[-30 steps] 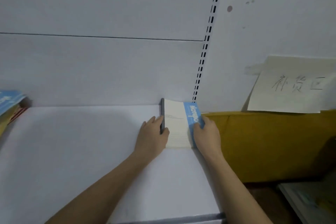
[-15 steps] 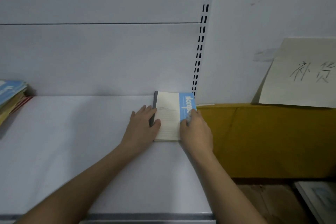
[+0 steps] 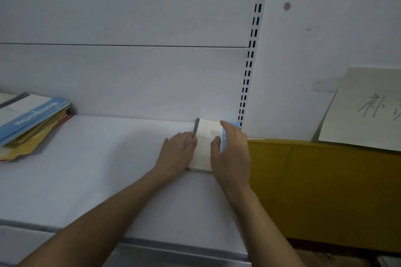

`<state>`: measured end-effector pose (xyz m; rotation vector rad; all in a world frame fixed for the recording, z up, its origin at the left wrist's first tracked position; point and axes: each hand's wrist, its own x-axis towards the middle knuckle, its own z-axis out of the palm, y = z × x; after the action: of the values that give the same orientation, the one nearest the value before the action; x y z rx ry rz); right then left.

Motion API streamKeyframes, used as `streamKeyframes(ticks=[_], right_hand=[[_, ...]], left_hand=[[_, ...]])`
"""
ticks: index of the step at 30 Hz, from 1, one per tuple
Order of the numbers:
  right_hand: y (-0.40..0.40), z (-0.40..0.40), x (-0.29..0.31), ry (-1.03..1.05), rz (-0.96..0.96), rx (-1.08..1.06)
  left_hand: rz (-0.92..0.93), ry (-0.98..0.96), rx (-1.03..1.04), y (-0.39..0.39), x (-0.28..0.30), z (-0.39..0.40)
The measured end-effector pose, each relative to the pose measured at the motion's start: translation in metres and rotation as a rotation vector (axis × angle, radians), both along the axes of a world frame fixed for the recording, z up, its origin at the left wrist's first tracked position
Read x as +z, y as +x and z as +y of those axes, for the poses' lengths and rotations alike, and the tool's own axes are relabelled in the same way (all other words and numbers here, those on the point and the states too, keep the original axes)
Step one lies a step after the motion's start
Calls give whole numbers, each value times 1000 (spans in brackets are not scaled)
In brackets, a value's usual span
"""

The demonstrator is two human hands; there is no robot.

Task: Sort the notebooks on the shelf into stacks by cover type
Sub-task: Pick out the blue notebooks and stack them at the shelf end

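1. Reaching in from the near edge, two bare forearms stretch over the white shelf [image 3: 91, 180] toward its far right corner.
2. The left hand [image 3: 176, 154] lies palm down on the shelf, its fingers loosely together and their tips against the dark spine on the left edge of the notebook [image 3: 205, 143]; it curls round nothing.
3. The right hand [image 3: 233, 151] lies flat on the right part of the notebook, fingers straight and close together, thumb spread out to the left on the cream cover, covering most of the blue strip along the notebook's right side.
4. The notebook lies flat in the far right corner of the shelf, its far edge at the white back panel [image 3: 121, 80] and its right side just beside the slotted upright [image 3: 251, 50].
5. Right of the shelf stands a yellow-brown cardboard box [image 3: 325, 191], and above it a paper sign [image 3: 368, 110] with handwritten characters is taped to the wall.
6. At the far left of the shelf, well apart from the hands, lies an untidy pile of notebooks [image 3: 32, 123], blue and white covers on top, yellow ones below.
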<state>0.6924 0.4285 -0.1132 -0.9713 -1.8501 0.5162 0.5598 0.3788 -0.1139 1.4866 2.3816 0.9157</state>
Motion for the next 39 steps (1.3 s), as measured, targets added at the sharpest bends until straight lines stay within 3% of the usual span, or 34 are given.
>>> streamKeyframes(ticks=[2, 7, 12, 18, 26, 35, 39], right_hand=[[-5, -8, 11, 49, -46, 127], [-38, -19, 48, 12, -412, 329], [-94, -61, 85, 47, -536, 443], [-200, -152, 125, 63, -557, 528], [-305, -237, 126, 25, -617, 569], [-368, -239, 103, 0, -657, 555], [-420, -243, 83, 121, -746, 504]], left_hand=[[116, -93, 57, -8, 6, -7], [296, -131, 103, -60, 43, -58], [357, -157, 232, -133, 74, -140], [503, -219, 323, -231, 123, -268], [351, -169, 358, -331, 136, -363], [241, -138, 313, -404, 117, -336], [262, -174, 296, -435, 114, -324]])
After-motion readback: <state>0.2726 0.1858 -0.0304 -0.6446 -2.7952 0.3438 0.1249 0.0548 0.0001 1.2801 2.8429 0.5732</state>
